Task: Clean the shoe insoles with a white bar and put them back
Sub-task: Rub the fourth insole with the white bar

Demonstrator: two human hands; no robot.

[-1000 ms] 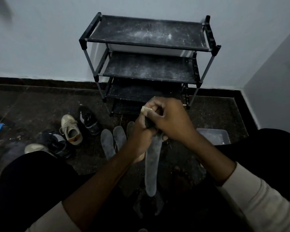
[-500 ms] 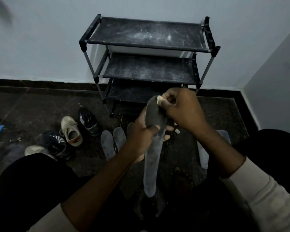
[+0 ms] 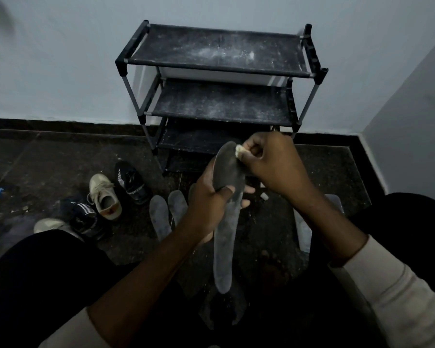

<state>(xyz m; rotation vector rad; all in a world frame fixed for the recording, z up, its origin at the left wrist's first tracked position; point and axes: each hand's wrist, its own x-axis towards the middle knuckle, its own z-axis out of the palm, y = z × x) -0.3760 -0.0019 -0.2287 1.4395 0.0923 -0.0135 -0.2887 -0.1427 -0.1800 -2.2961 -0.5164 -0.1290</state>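
Observation:
My left hand (image 3: 212, 197) grips a long dark grey insole (image 3: 226, 222) near its upper end, holding it upright in front of me. My right hand (image 3: 274, 164) pinches a small white bar (image 3: 239, 149) and presses it against the insole's top right edge. Two more grey insoles (image 3: 166, 212) lie flat on the dark floor just left of my left hand. A beige shoe (image 3: 105, 197) and a black striped shoe (image 3: 131, 180) stand to the left, with another dark shoe (image 3: 82, 217) nearer me.
A black three-tier shoe rack (image 3: 219, 71), dusted white, stands against the wall ahead. A grey tray (image 3: 304, 234) lies on the floor under my right forearm. A small white fragment (image 3: 263, 196) lies on the floor. My knees frame the bottom corners.
My right hand with the white bar has moved up from the insole's middle to its top edge. My left hand has stayed gripping the insole.

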